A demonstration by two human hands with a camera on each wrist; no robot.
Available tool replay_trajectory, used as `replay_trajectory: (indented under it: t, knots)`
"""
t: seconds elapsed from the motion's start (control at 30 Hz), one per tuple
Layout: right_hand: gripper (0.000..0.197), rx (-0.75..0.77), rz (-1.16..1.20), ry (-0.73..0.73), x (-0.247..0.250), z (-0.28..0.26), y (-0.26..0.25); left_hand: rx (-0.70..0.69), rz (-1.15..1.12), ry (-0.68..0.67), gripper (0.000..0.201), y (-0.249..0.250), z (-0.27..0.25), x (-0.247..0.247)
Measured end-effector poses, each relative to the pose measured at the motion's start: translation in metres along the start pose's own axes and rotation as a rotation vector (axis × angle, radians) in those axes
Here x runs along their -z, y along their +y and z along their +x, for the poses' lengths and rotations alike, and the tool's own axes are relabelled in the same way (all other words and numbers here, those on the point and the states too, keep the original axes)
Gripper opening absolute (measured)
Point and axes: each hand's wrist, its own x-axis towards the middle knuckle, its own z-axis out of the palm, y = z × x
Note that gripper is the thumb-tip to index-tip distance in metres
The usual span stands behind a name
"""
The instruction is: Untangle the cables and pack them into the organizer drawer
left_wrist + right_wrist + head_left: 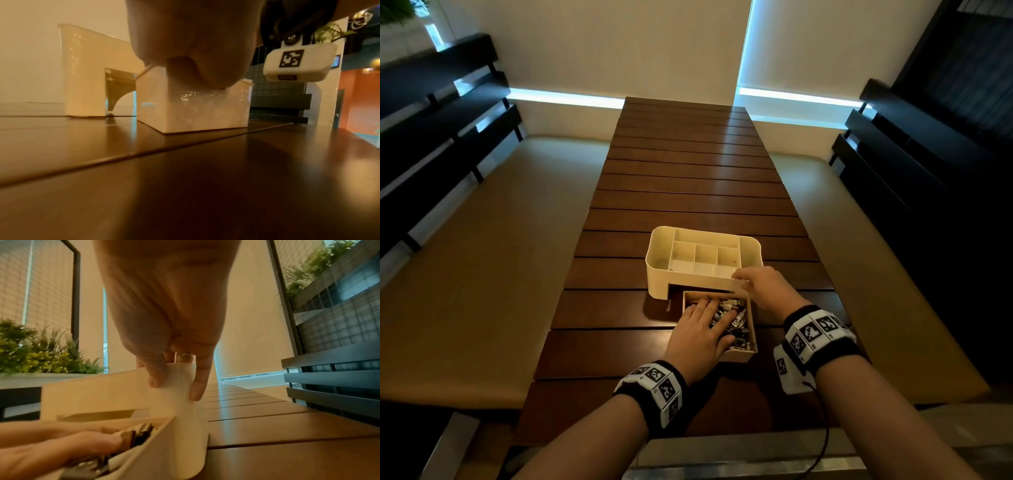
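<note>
Pressing flat on cables [732,317] – left hand [700,334] hides most; right hand [763,286] grips organizer [659,260] corner.

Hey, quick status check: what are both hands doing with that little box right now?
Left hand flat, pressing cables down in the pulled-out drawer. Right hand grips the organizer at its near right corner. Nothing in the way.

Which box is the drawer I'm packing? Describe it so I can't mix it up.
On the slatted wooden table stands a cream organizer with open compartments on top. The drawer is the smaller box pulled out in front of it, nearest you. Unlike the bare compartments, it holds the cables, with the left hand pressing on them.
</note>
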Motion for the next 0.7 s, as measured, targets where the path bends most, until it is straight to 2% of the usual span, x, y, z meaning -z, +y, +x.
replay_trajectory:
  t: [0.2,0.4,0.5,0.57,0.7]
  knots:
    - [0.031,-0.037,-0.014,-0.042,0.008,-0.008,0.021,-0.058,0.063,0.091,0.048,-0.003,0.0,-0.002]
    - [0.03,-0.035,-0.021,-0.086,0.001,-0.014,0.023,0.008,0.049,0.052,0.05,-0.004,0.008,0.005]
    - [0.029,-0.051,0.0,-0.075,-0.003,-0.015,0.024,-0.005,0.061,0.068,0.053,-0.003,0.009,0.005]
    - [0.029,-0.062,0.022,-0.062,-0.004,-0.016,0.024,-0.023,0.055,0.113,0.053,-0.005,0.007,0.004]
    - [0.029,-0.059,0.074,-0.045,-0.006,-0.018,0.026,-0.04,-0.149,0.244,0.043,-0.004,0.001,0.013]
